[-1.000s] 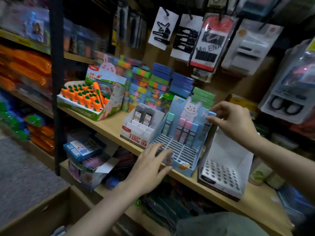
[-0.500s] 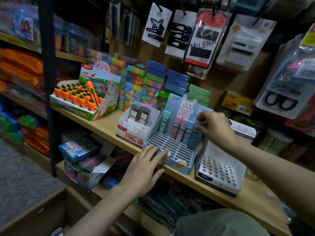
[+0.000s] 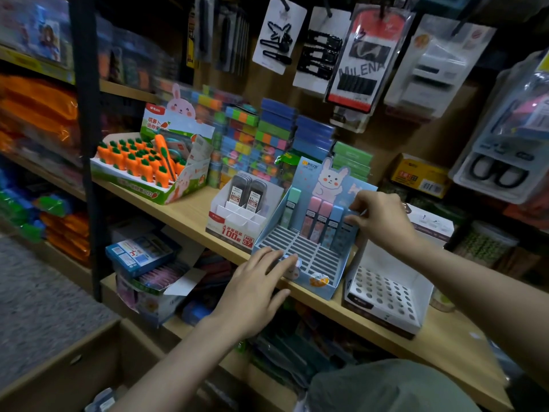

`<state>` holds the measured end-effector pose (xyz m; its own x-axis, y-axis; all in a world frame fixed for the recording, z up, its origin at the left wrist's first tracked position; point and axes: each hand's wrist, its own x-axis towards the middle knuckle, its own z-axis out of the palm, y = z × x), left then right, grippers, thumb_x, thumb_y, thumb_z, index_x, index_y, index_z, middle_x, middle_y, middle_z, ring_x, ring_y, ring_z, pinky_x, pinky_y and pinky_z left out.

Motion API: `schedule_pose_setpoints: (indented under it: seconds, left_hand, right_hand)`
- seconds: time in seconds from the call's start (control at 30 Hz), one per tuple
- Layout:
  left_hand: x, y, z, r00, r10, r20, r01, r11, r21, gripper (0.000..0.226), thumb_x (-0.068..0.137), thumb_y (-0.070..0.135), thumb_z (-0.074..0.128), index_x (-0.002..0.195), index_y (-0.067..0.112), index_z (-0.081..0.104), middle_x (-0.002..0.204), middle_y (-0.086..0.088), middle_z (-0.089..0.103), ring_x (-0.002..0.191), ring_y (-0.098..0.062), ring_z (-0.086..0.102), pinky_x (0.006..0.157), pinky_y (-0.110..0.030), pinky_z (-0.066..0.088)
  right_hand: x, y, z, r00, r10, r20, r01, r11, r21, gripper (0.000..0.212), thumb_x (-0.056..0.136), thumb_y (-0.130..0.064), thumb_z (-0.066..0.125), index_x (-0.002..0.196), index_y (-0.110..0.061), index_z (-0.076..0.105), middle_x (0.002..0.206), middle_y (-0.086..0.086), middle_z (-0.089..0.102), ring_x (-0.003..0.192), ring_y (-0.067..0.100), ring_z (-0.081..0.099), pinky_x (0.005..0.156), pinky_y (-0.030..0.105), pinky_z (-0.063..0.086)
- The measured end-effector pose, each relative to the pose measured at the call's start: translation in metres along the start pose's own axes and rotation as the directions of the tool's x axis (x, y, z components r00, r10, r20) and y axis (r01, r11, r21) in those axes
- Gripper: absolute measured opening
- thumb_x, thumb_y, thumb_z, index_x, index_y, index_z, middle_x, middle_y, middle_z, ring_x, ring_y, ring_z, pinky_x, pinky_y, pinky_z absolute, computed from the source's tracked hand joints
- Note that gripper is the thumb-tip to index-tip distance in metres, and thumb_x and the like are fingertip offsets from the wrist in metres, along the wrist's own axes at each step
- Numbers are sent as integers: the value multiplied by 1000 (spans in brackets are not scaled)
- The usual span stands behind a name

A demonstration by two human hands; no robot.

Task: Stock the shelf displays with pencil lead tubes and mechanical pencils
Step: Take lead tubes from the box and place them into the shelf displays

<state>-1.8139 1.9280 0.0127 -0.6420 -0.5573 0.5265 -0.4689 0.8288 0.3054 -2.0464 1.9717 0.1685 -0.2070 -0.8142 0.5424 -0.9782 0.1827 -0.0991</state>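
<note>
At centre frame, your left hand (image 3: 255, 288) rests flat-fingered against the blue bunny display (image 3: 309, 254) while your right hand (image 3: 383, 221) pinches a lead tube (image 3: 346, 236) in its back row.

Open slots across the front grid of the blue display box (image 3: 309, 257). Blocked at its rear row by standing lead tubes (image 3: 319, 218). Hemmed left by the white lead box (image 3: 237, 221), right by the perforated white tray (image 3: 386, 286).

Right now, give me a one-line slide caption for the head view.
Left hand steadies the blue bunny display while the right hand seats a lead tube in its back row.
</note>
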Motion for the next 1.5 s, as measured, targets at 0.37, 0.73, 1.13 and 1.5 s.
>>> schedule_pose_setpoints:
  seconds: [0.37, 0.73, 1.13, 1.5]
  left_hand:
    - [0, 1, -4, 1000, 8, 26, -7, 1000, -21, 59, 99, 42, 45, 150, 39, 16, 152, 13, 22, 144, -9, 9, 113, -37, 29]
    - [-22, 7, -14, 1000, 10, -18, -14, 966, -260, 50, 98, 33, 51, 146, 37, 34, 153, 22, 22, 143, 5, 12, 115, -15, 13]
    - [-210, -58, -6, 435, -792, 429, 892, 315, -323, 22, 91, -2, 59, 74, 12, 64, 66, 2, 65, 63, -5, 58, 64, -21, 48]
    - [-336, -65, 79, -39, -890, 455, 987, -104, -119, 15, 82, 13, 72, 95, 10, 67, 98, -11, 68, 94, -27, 64, 88, -34, 52]
  right_hand:
    - [-16, -9, 11, 998, -36, 53, 53, 931, -362, 22, 93, -25, 60, 104, -9, 71, 104, 10, 59, 94, 27, 55, 78, 38, 51]
    - [-55, -29, 5, 998, -67, 16, 68, 996, -60, 50, 92, -31, 60, 137, -15, 47, 128, 7, 48, 114, 21, 48, 93, 33, 47]
    - [-156, -183, 112, 459, -549, 698, 220, 832, 510, 13, 87, -20, 65, 95, -19, 75, 93, -3, 74, 82, 6, 64, 70, 13, 43]
    - [-266, -209, 275, 286, -252, 925, 10, 966, 260, 29, 87, -18, 68, 116, -14, 67, 116, 8, 68, 106, 24, 65, 90, 29, 52]
